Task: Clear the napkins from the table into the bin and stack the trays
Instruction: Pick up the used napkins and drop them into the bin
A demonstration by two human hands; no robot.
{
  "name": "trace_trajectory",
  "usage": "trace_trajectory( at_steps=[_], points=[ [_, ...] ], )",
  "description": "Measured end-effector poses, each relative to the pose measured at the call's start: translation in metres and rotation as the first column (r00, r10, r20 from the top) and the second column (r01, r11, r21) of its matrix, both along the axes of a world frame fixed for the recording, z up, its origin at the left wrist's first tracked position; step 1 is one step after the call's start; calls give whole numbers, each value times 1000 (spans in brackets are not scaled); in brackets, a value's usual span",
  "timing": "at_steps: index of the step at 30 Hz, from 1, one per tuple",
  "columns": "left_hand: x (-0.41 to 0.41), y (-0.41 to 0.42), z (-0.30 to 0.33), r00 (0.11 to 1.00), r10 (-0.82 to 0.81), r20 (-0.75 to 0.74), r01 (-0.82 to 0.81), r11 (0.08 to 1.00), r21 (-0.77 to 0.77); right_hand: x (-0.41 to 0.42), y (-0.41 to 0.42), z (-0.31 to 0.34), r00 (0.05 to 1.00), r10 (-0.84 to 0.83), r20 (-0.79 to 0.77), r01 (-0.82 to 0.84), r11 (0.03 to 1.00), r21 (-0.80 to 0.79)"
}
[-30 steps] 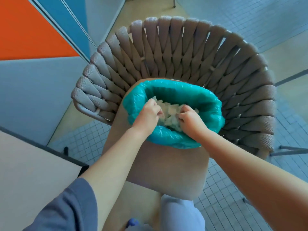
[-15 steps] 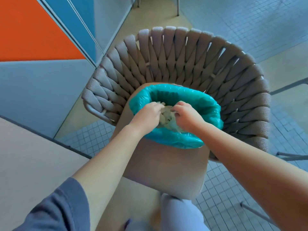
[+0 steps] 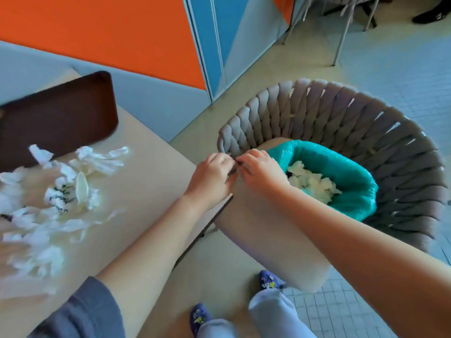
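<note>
Both hands (image 3: 235,174) together, bin (image 3: 351,172) just right

Dark script shows on one crumpled napkin (image 3: 58,200) — too blurred to read.

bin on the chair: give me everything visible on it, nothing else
The bin is a tall beige container with smooth, matte-looking walls, lined with a teal plastic bag folded over its rim. It stands on the seat of a grey woven-strap chair, beside the table corner, appearing tilted toward the camera. Crumpled white napkins lie inside, below the rim. The right hand is at its near rim; actual contact cannot be told. The base is partly hidden behind the right forearm.
</note>
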State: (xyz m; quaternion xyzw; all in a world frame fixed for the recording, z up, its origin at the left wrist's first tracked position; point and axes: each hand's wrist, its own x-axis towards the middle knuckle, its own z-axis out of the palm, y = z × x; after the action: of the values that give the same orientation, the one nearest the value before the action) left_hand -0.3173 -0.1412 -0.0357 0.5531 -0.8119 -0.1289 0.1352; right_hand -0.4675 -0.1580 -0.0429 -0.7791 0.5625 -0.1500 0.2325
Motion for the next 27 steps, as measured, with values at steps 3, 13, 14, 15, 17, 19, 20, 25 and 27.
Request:
trace_trajectory(
  at_steps=[3,13,14,15,17,19,20,25,27],
  points=[
    [53,28,9,996,77,37,-76,996,-37,54,16,10,996,92,4,-92,996,-19],
    [243,144,7,931,359,67,-358,933,-31,246,88,17,955,297,21,-298,955,6],
    [260,155,5,919,386,77,-384,922,-46,264,96,14,948,317,22,-317,948,11],
    [277,167,3,906,416,81,-411,909,-66,282,104,12,941,337,30,-337,941,13],
    [303,188,-2,879,472,65,-463,879,-118,309,119,11,929,366,52,-367,930,8],
    [327,211,-7,851,522,59,-507,845,-172,334,134,10,906,413,89,-412,911,-39],
    [337,223,-10,834,549,50,-530,824,-201,346,141,9,887,449,110,-444,894,-66],
    [370,260,-26,735,677,-40,-653,692,-307,392,163,4,795,586,156,-586,809,-52],
    [379,268,-33,713,697,-76,-685,669,-286,404,168,-1,780,617,107,-624,780,46]
  ],
)
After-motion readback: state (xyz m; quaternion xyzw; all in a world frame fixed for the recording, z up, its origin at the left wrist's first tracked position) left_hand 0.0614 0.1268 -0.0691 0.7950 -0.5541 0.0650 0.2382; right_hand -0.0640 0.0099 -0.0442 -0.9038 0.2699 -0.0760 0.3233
